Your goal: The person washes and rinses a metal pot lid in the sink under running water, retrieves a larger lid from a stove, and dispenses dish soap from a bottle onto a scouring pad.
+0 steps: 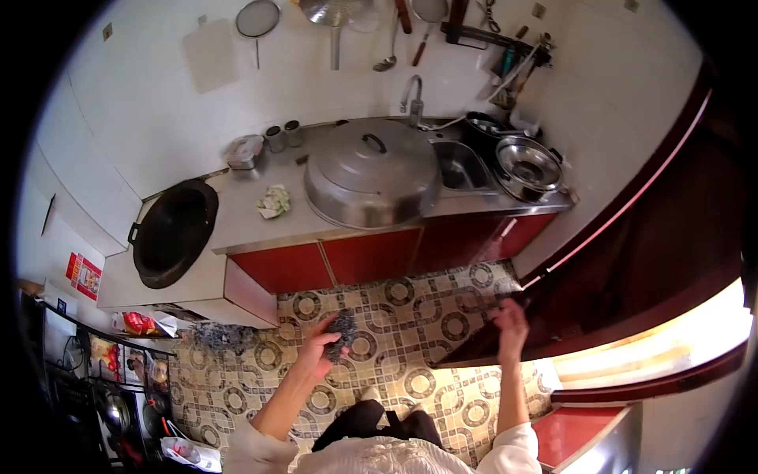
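Observation:
My left hand (317,349) is closed around a dark grey, rough-textured clump (341,335), held above the patterned floor. My right hand (512,325) is raised beside the dark red door (568,316), its fingers curled together at a small dark thing by the door's edge that is too blurred to identify. Beyond both hands, a steel counter (264,225) bears a large domed metal lid (371,178) with a black handle and a crumpled pale green cloth or leaf (274,202).
Left of the counter is a black wok (175,233). A sink (459,166) and metal bowls (527,166) are at the right. Dark grey debris (221,336) lies on the floor by the white base. A black rack (126,371) stands lower left.

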The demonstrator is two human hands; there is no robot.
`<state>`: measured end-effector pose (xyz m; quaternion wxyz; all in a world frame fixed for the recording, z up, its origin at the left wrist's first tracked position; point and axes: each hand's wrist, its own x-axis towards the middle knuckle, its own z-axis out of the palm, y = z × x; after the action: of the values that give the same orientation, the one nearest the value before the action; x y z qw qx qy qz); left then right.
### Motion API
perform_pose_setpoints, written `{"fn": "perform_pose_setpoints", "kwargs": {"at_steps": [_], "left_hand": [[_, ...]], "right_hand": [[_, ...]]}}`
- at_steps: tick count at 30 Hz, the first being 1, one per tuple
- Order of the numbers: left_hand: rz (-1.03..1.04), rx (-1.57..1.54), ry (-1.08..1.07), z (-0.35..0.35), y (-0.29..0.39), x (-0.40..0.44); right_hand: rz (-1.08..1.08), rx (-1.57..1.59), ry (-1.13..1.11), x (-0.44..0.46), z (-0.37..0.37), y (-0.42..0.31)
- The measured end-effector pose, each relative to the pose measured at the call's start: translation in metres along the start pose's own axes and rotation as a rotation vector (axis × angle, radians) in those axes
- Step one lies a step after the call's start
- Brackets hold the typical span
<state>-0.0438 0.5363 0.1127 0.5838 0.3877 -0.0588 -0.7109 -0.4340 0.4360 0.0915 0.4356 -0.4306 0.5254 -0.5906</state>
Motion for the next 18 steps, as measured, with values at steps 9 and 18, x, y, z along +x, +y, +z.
{"fn": "perform_pose_setpoints", "kwargs": {"at_steps": [9,18], "left_hand": [[0.188,0.008,0.190,-0.080,0.129,0.037],[0.169,0.007,0.292,-0.086,0.249,0.125]], "right_hand": [[0.008,-0.148,0.617,0.096,0.029,0.032],[-0.239,-0.230,-0.069,0.347,0.348,0.040]]}}
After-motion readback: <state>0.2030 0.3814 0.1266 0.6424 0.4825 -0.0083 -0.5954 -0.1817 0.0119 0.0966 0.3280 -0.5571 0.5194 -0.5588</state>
